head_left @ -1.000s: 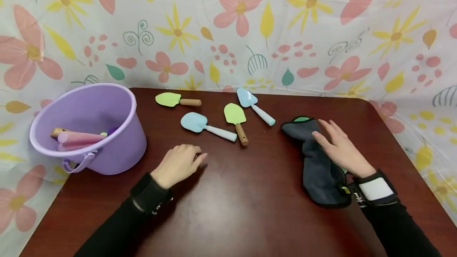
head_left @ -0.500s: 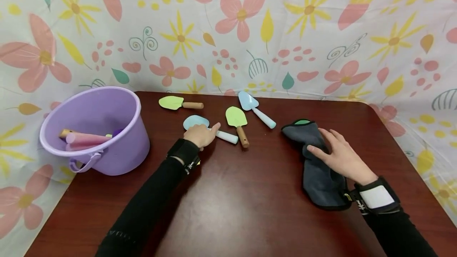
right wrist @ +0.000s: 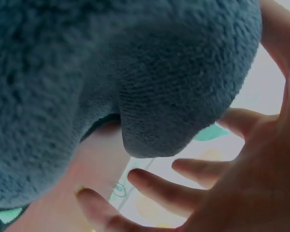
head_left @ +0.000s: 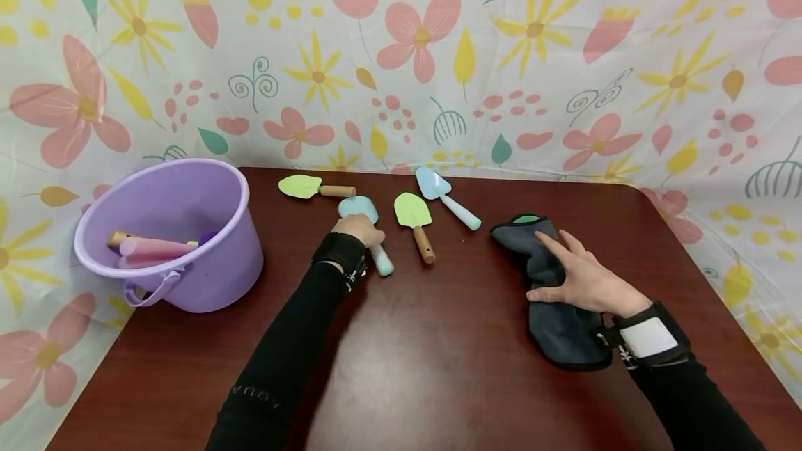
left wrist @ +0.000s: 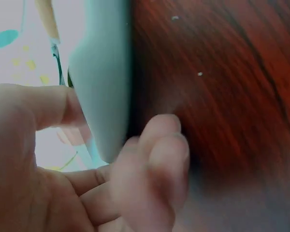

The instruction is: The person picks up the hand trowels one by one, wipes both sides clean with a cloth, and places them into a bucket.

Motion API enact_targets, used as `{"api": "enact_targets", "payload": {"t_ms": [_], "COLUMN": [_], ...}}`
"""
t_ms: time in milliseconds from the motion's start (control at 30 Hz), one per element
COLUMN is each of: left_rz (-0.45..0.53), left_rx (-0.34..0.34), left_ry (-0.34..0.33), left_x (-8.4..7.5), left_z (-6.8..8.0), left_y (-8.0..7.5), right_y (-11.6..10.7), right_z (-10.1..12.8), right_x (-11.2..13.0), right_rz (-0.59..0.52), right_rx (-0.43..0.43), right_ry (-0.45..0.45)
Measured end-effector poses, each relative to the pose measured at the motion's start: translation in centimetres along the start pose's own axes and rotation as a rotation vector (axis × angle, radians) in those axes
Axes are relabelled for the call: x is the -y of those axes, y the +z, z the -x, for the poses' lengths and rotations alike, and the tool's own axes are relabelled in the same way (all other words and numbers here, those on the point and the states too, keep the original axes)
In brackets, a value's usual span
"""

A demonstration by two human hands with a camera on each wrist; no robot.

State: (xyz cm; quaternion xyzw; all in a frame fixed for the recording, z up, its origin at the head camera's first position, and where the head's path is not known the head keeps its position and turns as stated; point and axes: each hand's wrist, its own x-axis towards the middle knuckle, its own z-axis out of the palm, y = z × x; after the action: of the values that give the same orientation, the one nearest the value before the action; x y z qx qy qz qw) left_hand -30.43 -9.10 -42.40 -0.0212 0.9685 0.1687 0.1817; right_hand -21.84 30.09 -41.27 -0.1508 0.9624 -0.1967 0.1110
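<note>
Head view: gripping a round-bladed blue trowel (head_left: 358, 207) in the left hand (head_left: 358, 230), with thumb to one side and curled fingers to the other, between a purple bucket (head_left: 228, 256) and a lime trowel (head_left: 413, 210), above the brown table (head_left: 401, 367). At the right hand (head_left: 583, 275), spreading fingers and thumb wide against a dark grey plush piece (head_left: 567, 336), without closing around it. Cannot tell how firmly pressed.

Black wristbands (head_left: 340, 249) (one patched white) accompany black sleeves (head_left: 285, 353).
</note>
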Motion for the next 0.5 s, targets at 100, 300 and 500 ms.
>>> {"api": "enact_targets", "payload": {"t_ms": [100,300,500], "left_rz": [0.059,0.11,0.258], "left_rx": [-0.011,-0.016,0.014], "left_ry": [0.014,0.077,0.03], "left_x": [0.8,1.9,2.7], "left_z": [0.2,0.8,1.5], "left_y": [0.0,0.2,0.4], "right_y": [0.0,0.3,0.6], "right_z": [-0.3,-1.4,-2.7], "right_x": [-0.1,-0.6,-1.4], "right_rz": [0.011,0.048,0.073], "right_rx": [0.03,0.063,0.101], "right_ry": [-0.009,-0.024,-0.017]}}
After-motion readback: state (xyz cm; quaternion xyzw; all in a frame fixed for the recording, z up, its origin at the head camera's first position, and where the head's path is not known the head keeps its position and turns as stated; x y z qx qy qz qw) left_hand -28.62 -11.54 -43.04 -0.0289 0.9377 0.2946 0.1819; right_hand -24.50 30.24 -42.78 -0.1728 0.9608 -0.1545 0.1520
